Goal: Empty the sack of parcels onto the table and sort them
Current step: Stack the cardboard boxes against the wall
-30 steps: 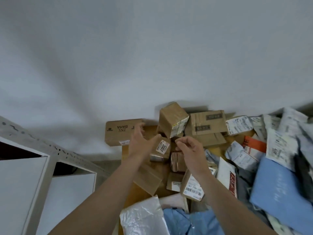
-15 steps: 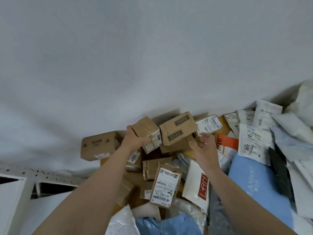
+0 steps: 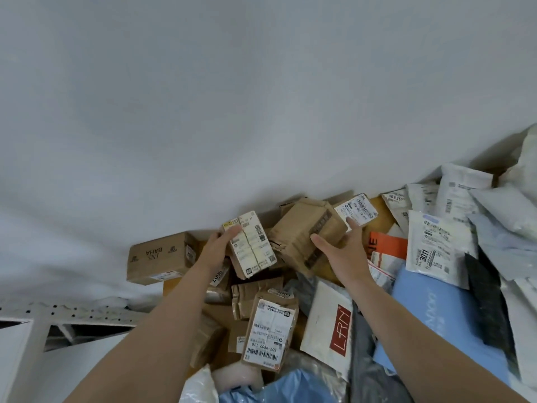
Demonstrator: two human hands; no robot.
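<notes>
Two hands working: left hand (image 3: 216, 248) has fingers clamped on the small white-labelled brown cardboard box (image 3: 251, 245), just left of the big crumpled brown cardboard box (image 3: 302, 237). Right hand (image 3: 345, 250), fingers spread, reaches that one's right side.

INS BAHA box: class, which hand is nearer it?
Left. The left hand holds a small labelled box just right of the INS BAHA box; the right hand lies farther right, against a larger brown box.

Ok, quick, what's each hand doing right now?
Left hand: holding the labelled box.
Right hand: open, fingers straight, at the brown box.
</notes>
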